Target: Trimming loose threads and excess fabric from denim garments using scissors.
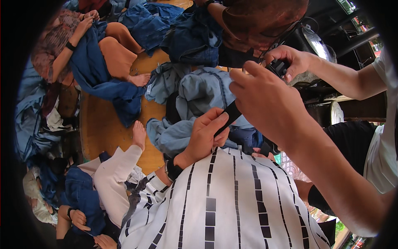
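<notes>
My left hand, with a black wristband, is closed around one end of a flat black strip, thumb on top. The strip slants up to a co-worker's near hand, which covers its other end. That co-worker's far hand pinches a small black device, apparently with a strap. Low beside the striped shirt, a small part of what seems to be my right hand shows; its fingers are mostly hidden. Light blue denim lies just beyond my left hand.
A wooden floor or platform spreads at left. A seated person handles dark blue denim. Another person's hands are lower left. A person in brown bends at the top. Machinery stands at upper right.
</notes>
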The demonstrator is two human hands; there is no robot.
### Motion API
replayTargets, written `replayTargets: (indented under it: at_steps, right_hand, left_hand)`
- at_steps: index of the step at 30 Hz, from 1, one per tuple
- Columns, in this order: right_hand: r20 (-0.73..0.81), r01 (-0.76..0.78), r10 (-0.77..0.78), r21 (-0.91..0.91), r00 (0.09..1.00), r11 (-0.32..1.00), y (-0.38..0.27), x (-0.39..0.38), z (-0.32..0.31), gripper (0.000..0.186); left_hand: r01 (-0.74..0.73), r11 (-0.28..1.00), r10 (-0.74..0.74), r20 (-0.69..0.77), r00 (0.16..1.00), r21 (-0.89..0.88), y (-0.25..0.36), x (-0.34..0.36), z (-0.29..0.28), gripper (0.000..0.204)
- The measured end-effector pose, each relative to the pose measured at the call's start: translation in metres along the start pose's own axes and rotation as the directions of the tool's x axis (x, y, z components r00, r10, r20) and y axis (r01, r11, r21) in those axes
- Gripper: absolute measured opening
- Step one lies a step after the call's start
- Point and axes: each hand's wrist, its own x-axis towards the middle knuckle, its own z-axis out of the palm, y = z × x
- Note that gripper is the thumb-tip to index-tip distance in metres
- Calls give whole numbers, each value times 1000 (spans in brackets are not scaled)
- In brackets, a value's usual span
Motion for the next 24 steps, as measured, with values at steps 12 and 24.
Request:
replayTargets:
  at_steps: [12, 24]
  right_hand:
    - [-308, 163, -294, -389, 905, 907, 19, -43, 16, 24]
    - [-6, 368, -429, -507, 903, 780, 1, -65, 65, 30]
  left_hand:
    - [35, 998, -36, 23, 999, 46, 0, 5, 1, 17]
    - [65, 994, -69, 47, 997, 89, 0, 1, 5, 16]
